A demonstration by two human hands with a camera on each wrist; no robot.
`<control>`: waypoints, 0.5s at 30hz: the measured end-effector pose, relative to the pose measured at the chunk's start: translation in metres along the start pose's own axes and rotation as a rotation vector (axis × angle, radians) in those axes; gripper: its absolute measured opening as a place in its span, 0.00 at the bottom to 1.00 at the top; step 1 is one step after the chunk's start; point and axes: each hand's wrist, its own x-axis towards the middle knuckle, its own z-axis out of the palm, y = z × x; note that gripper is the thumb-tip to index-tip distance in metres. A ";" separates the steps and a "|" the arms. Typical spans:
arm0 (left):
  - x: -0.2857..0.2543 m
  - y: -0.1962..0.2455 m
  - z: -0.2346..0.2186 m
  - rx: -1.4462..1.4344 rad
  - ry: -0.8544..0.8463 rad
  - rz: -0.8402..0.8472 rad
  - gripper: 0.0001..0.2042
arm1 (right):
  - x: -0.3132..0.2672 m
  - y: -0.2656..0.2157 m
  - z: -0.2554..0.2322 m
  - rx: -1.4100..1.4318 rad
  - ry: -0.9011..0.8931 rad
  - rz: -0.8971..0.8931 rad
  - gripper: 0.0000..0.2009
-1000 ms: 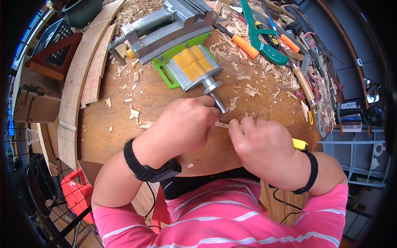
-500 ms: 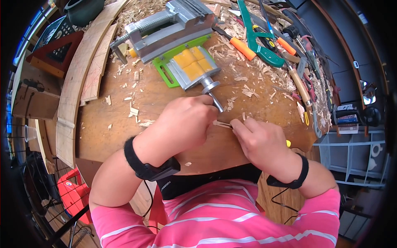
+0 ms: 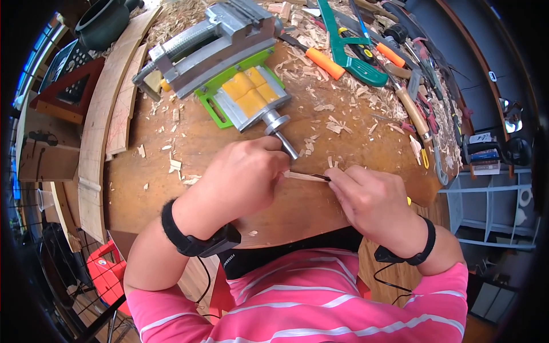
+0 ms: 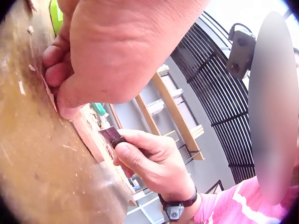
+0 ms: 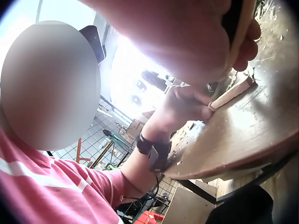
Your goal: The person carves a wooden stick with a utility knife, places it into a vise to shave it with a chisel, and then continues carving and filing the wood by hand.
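My left hand [image 3: 234,180] pinches one end of a small wooden stick [image 3: 306,176] low over the near part of the workbench. In the right wrist view the pale stick [image 5: 233,92] juts out from the left fingers. My right hand [image 3: 374,197] grips a utility knife whose dark blade [image 4: 110,134] shows in the left wrist view, past the thumb. Its yellow butt [image 3: 409,201] peeks out behind the right hand; the palm hides most of the handle. The blade lies at the stick's right end in the head view.
A metal vise [image 3: 214,48] on a green base [image 3: 217,111] stands beyond the left hand, its steel rod [image 3: 287,146] close to the knuckles. Long boards [image 3: 94,166] lie along the left. Wood shavings, a green-handled saw [image 3: 366,74] and orange-handled tools [image 3: 326,63] cover the back right.
My right hand has drawn back to the right from the left, baring more of the stick and the blade. The left hand keeps its hold; the head view has shifted slightly.
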 end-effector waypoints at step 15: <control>-0.002 0.000 -0.001 -0.040 0.048 0.004 0.07 | 0.008 -0.006 0.012 0.032 0.014 -0.061 0.11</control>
